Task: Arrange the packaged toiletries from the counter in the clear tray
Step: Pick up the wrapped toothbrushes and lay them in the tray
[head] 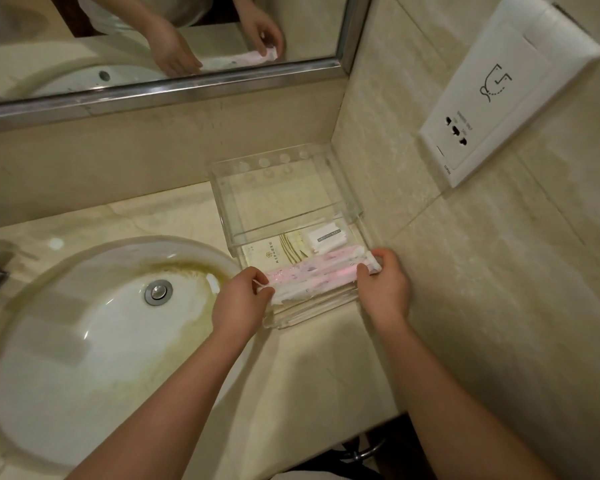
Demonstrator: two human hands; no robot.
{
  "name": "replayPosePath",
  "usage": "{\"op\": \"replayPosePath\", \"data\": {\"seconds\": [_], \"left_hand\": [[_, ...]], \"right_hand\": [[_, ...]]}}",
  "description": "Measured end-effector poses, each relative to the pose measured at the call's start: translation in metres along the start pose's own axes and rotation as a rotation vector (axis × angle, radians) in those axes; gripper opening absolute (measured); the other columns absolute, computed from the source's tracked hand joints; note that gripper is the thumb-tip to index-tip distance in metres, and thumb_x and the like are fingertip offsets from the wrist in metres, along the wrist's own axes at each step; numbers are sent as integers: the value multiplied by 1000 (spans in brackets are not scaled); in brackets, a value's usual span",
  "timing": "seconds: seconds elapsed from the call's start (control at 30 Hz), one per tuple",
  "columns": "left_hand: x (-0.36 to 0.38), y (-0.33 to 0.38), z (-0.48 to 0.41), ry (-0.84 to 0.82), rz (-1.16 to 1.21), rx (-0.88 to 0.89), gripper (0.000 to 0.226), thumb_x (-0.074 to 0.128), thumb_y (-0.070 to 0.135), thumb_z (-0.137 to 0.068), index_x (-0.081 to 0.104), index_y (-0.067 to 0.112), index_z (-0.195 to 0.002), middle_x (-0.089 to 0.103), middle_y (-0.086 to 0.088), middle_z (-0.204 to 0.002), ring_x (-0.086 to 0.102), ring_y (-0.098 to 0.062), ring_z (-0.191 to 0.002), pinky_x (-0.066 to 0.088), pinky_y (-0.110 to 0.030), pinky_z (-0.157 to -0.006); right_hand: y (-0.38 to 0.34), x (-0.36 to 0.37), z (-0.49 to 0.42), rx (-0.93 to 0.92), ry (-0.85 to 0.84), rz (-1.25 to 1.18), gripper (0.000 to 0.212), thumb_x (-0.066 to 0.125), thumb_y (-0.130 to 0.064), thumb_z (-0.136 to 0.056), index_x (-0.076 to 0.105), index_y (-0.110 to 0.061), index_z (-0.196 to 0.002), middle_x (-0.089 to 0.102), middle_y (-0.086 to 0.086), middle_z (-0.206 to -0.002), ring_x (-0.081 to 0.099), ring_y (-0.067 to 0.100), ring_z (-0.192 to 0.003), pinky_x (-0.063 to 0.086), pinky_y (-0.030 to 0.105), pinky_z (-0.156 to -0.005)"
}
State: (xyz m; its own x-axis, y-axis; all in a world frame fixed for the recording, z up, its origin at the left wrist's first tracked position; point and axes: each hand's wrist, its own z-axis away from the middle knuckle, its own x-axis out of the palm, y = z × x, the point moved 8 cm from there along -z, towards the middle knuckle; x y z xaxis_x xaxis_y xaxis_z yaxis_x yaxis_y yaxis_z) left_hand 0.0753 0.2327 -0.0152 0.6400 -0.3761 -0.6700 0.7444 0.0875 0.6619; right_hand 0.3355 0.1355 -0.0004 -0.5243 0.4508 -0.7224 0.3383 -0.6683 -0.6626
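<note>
A clear acrylic tray point(312, 315) stands in the counter's corner, with a clear upper shelf point(284, 192) over its back half. In the tray lie a cream sachet with printed text point(269, 256) and a small white packet point(328, 239). Long pink-and-white wrapped packets point(312, 277) stretch across the tray's front part. My left hand point(241, 304) pinches their left end, and my right hand point(383, 282) pinches their right end. Whether the packets rest on the tray floor or hover just above it is unclear.
A white oval sink point(94, 344) with a metal drain point(158, 292) fills the counter to the left. A mirror point(160, 46) hangs behind, and a white wall socket plate point(499, 95) sits on the tiled wall to the right. The counter's front edge point(326, 441) is close.
</note>
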Motion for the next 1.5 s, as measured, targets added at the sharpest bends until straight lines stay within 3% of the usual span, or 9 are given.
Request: {"op": "replayPosePath", "data": {"seconds": [0.2, 0.3, 0.4, 0.47, 0.53, 0.7, 0.9, 1.1, 1.5], "left_hand": [[-9, -8, 2, -56, 452, -117, 20, 47, 7, -92, 64, 16, -86, 62, -10, -75, 62, -21, -59, 43, -30, -55], [-13, -8, 7, -152, 676, -186, 28, 45, -2, -90, 70, 9, -90, 66, -11, -86, 60, -23, -67, 51, -36, -65], [-15, -10, 12, -320, 824, -192, 40, 43, -16, -83, 71, 7, -101, 66, -16, -85, 63, -25, -76, 55, -35, -81], [-20, -11, 12, -347, 779, -134, 37, 51, -17, -84, 71, 8, -104, 67, -14, -83, 66, -23, -77, 56, -32, -82], [-26, -12, 11, -298, 731, -108, 14, 58, 0, -92, 70, 5, -97, 65, -12, -77, 64, -22, -70, 57, -31, -72], [-30, -15, 8, -205, 621, -163, 36, 55, 27, -97, 65, -7, -89, 60, -5, -63, 53, -22, -58, 46, -33, -55], [-18, -17, 13, -187, 533, -203, 35, 56, 25, -94, 67, -7, -87, 63, -4, -62, 53, -18, -58, 42, -31, -55], [3, -37, 32, -172, 414, -273, 38, 65, 24, -87, 63, -14, -80, 62, -6, -61, 50, -17, -52, 37, -26, -51], [9, -44, 29, -123, 293, -267, 41, 66, 25, -85, 58, -13, -70, 57, -12, -62, 45, -20, -57, 37, -31, -61]], "right_hand": [[0, 3, -1, 54, -116, -352, 27, 53, -8, -89, 71, -23, -101, 59, -4, -68, 47, 13, -54, 40, 21, -48], [2, 7, -1, 88, -257, -408, 47, 48, 4, -83, 70, -26, -111, 68, 2, -81, 53, 14, -59, 44, 23, -52], [0, 6, -1, 60, -346, -365, 30, 60, -5, -88, 71, -23, -109, 68, 5, -83, 57, 12, -59, 52, 35, -61], [-3, 4, -1, 55, -353, -356, 7, 66, -18, -90, 72, -16, -90, 63, 1, -68, 51, 12, -53, 52, 37, -59], [-5, 2, -2, 39, -318, -285, 28, 64, -27, -92, 61, -11, -69, 50, 3, -58, 41, 14, -52, 39, 26, -51], [-12, 0, -3, 33, -257, -214, 32, 61, -31, -91, 52, -13, -66, 39, 1, -56, 30, 10, -47, 24, 21, -40], [-3, -6, -5, 33, -120, -25, 40, 60, -37, -88, 51, -12, -59, 46, -3, -50, 41, 17, -51, 36, 30, -53], [14, -13, 12, -12, 39, 336, 32, 53, -46, -91, 61, -18, -77, 60, -2, -68, 53, 26, -66, 36, 28, -56], [21, -9, 14, 5, 80, 360, 29, 52, -45, -93, 64, -19, -86, 70, 3, -83, 64, 31, -80, 34, 29, -59]]}}
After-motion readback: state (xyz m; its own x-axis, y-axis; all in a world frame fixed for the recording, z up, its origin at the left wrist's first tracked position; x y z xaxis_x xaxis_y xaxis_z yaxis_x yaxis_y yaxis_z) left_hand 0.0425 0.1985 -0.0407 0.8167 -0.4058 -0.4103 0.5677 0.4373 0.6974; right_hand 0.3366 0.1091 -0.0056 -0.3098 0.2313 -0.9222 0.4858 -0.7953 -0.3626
